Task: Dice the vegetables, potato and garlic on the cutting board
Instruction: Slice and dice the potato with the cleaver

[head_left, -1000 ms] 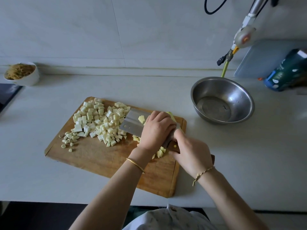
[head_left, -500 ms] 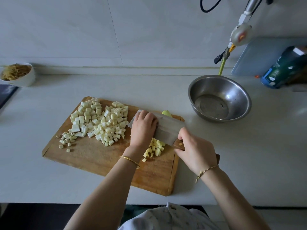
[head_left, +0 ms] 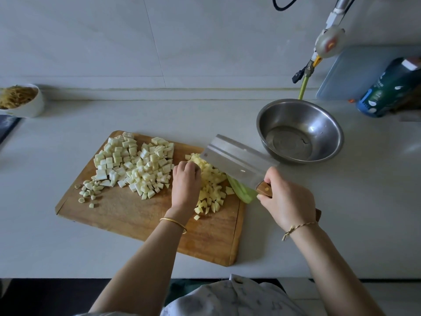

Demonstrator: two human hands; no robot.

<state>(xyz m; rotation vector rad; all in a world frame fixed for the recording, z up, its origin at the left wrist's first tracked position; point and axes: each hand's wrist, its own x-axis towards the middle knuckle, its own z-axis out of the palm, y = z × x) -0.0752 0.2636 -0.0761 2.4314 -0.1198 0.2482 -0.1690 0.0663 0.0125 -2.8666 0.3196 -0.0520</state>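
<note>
A wooden cutting board (head_left: 127,215) lies on the counter. On its far left sits a heap of pale diced vegetable cubes (head_left: 136,165), with small chopped garlic pieces (head_left: 90,190) beside it. Yellow diced potato (head_left: 211,185) is piled at the board's right side. My left hand (head_left: 185,181) rests with curled fingers against the potato pile's left side. My right hand (head_left: 286,201) grips the wooden handle of a cleaver (head_left: 237,161), whose blade is lifted and tilted over the board's right edge. A green vegetable piece (head_left: 242,192) lies under the blade at that edge.
A steel bowl (head_left: 328,124) stands empty on the counter to the right of the board. A white bowl of noodles (head_left: 21,101) sits far left by the wall. A dark bottle (head_left: 387,92) and a light board lean at the far right.
The cleaver has swung right and lifted off the potato pile, now tilted over the board's right edge. My left hand came off the blade and now touches the potato pile.
</note>
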